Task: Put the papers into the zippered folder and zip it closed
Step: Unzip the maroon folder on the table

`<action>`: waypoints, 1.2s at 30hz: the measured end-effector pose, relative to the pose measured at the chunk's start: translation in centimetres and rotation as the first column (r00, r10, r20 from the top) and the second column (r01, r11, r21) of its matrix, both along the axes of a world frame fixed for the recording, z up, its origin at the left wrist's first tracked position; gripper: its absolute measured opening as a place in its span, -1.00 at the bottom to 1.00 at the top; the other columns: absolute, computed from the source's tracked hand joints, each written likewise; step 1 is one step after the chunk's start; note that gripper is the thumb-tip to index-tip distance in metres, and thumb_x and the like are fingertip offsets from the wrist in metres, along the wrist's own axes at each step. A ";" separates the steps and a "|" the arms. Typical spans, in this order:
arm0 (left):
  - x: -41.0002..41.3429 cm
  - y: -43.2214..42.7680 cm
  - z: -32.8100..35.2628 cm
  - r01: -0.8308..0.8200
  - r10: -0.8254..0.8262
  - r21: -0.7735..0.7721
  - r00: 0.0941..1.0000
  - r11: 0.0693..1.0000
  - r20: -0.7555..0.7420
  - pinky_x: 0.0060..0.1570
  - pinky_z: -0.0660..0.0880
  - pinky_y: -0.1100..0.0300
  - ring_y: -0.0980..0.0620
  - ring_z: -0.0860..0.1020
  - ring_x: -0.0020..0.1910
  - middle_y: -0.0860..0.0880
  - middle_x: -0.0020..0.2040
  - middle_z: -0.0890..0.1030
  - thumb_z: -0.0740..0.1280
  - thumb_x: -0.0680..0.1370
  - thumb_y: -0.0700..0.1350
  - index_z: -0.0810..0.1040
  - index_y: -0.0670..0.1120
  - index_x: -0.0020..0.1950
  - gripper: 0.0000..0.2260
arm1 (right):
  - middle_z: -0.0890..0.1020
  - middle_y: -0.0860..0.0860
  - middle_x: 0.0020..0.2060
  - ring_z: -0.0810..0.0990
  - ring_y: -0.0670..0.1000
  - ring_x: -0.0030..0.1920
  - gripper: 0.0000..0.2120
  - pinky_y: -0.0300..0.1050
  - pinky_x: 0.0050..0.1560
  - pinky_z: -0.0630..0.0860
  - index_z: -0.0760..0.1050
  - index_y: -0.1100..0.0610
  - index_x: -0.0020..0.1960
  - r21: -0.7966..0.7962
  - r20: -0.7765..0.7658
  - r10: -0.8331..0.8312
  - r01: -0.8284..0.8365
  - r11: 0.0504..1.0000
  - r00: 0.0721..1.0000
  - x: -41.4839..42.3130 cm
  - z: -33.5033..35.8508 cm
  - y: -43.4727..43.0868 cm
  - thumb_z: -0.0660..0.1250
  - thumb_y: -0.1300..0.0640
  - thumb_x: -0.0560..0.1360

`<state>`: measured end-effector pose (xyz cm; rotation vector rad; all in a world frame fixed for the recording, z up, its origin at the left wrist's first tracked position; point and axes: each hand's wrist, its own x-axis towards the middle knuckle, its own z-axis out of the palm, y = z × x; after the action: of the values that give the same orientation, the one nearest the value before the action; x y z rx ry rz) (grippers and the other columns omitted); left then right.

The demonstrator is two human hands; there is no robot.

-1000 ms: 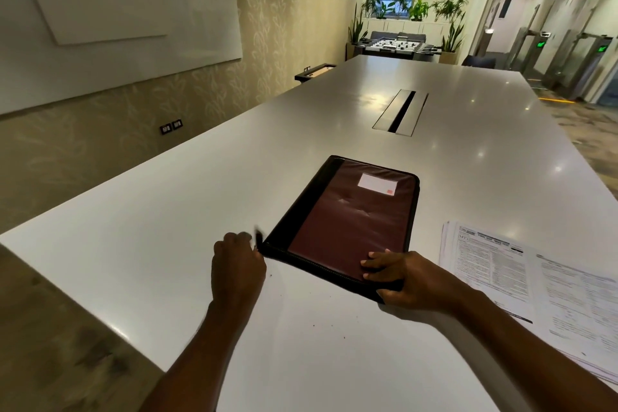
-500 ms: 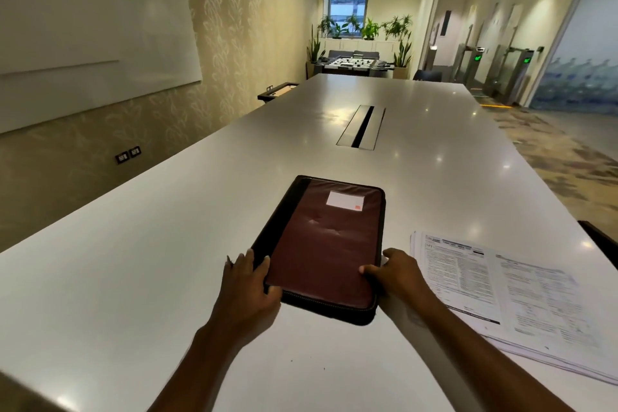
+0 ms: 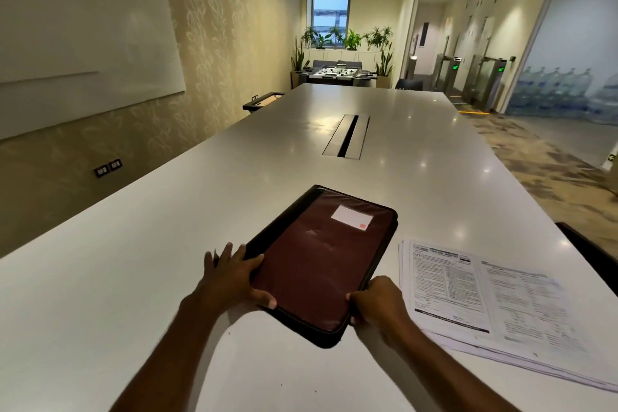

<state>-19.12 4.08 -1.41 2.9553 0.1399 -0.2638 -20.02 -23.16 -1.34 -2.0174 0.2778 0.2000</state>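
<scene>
A maroon zippered folder (image 3: 321,261) with black edging and a white label lies closed and flat on the white table (image 3: 133,278), just in front of me. My left hand (image 3: 234,278) rests on its near left edge, fingers spread and thumb on the cover. My right hand (image 3: 378,301) pinches the folder's near right edge, where the zipper track runs; the zipper pull itself is hidden. A stack of printed papers (image 3: 495,301) lies flat on the table to the right of the folder, close to my right hand.
A recessed cable slot (image 3: 347,135) runs down the middle of the table beyond the folder. A dark chair back (image 3: 588,251) shows at the table's right edge. A whiteboard hangs on the left wall; a foosball table and plants stand far behind.
My left hand moved from the table beside the folder's corner onto its left edge. My right hand shifted from the cover to the right side edge. The view swung and lifted.
</scene>
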 end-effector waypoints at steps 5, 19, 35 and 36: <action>-0.3 -6.2 0.7 -0.374 0.377 -0.065 0.924 0.925 0.058 -0.19 0.41 0.12 -0.15 0.60 0.02 -0.14 0.00 0.64 0.26 0.31 0.49 0.59 -0.14 0.09 -0.26 | 0.65 0.13 -0.29 0.67 0.09 -0.27 -0.77 -0.18 -0.31 0.52 0.49 0.16 -0.32 -0.099 0.089 -0.053 0.062 0.993 0.995 5.8 2.5 -2.6 0.48 0.08 0.38; 3.8 -3.9 0.8 -0.309 0.378 -0.415 0.921 0.856 0.092 0.30 0.36 -0.11 -0.28 0.29 0.40 -0.33 0.48 0.08 0.49 0.37 0.18 0.12 -0.29 0.47 -0.08 | 0.65 0.27 -0.17 0.67 0.17 -0.43 -0.80 0.03 -0.32 0.67 0.52 0.35 -0.03 0.229 -0.094 -0.132 0.151 0.962 0.987 9.4 -0.9 0.4 0.41 0.35 0.36; 4.9 -4.3 -1.6 -0.392 0.443 -0.267 0.880 0.880 0.169 0.10 0.46 -0.02 -0.25 0.49 0.15 -0.26 0.23 0.39 0.30 0.48 0.27 0.20 -0.32 0.41 -0.21 | 0.58 0.13 -0.03 0.55 0.09 -0.08 -0.37 -0.11 -0.26 0.44 0.48 0.25 0.12 -0.540 -0.042 0.151 -0.150 0.828 0.988 19.6 2.5 -7.3 0.55 -0.16 0.27; 5.2 -3.5 -1.4 -0.368 0.424 -0.283 0.889 0.886 0.174 0.11 0.47 -0.03 -0.25 0.49 0.15 -0.26 0.23 0.40 0.31 0.48 0.26 0.25 -0.30 0.38 -0.25 | 0.59 0.13 -0.01 0.53 0.08 -0.08 -0.35 -0.12 -0.23 0.41 0.48 0.24 0.12 -0.571 -0.045 0.158 -0.155 0.806 0.986 19.5 2.5 -7.2 0.54 -0.19 0.26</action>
<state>-13.88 0.55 -2.79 2.6066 0.6284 0.1143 -0.52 -30.32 1.14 -2.6494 0.1768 0.2344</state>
